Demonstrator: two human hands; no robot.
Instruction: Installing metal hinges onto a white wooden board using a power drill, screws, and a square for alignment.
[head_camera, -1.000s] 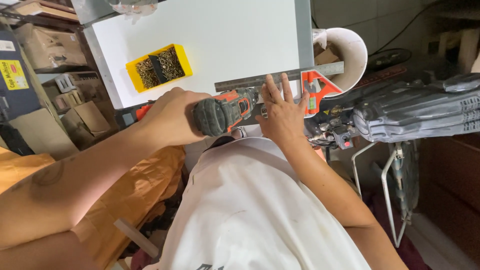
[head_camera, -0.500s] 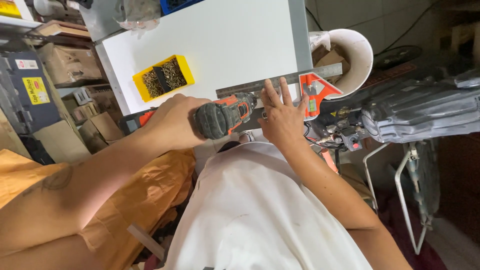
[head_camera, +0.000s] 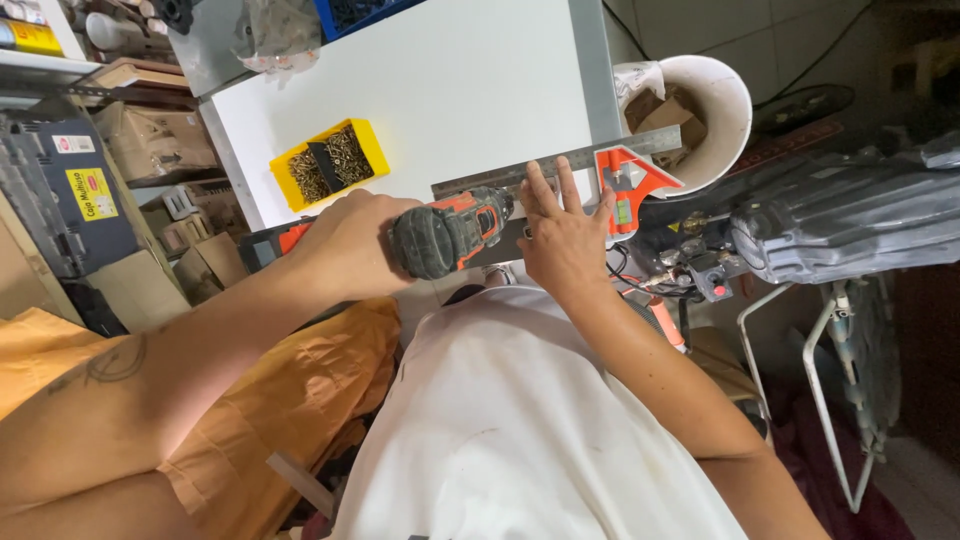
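My left hand (head_camera: 345, 245) grips a cordless drill (head_camera: 450, 232) with an orange and dark grey body. The drill lies level and points right along the near edge of a white board (head_camera: 440, 90). My right hand (head_camera: 562, 232) lies flat just right of the drill's nose, fingers spread. Its fingertips rest on the metal ruler (head_camera: 520, 172) of a combination square, whose orange head (head_camera: 628, 185) hangs at the board's right corner. The drill's tip is hidden behind my right hand. A yellow bin of screws (head_camera: 328, 163) sits on the board above my left hand.
A white bucket (head_camera: 722, 110) with cardboard scraps stands right of the board. Grey padded material (head_camera: 850, 215) lies further right over a white metal frame (head_camera: 800, 370). Shelves with cardboard boxes (head_camera: 150, 140) and a dark case (head_camera: 60, 200) fill the left. Orange cloth (head_camera: 290, 400) hangs below my left arm.
Both hands keep the same pose with the drill and the ruler. The view has shifted a little, so the board and the yellow bin sit lower in the picture.
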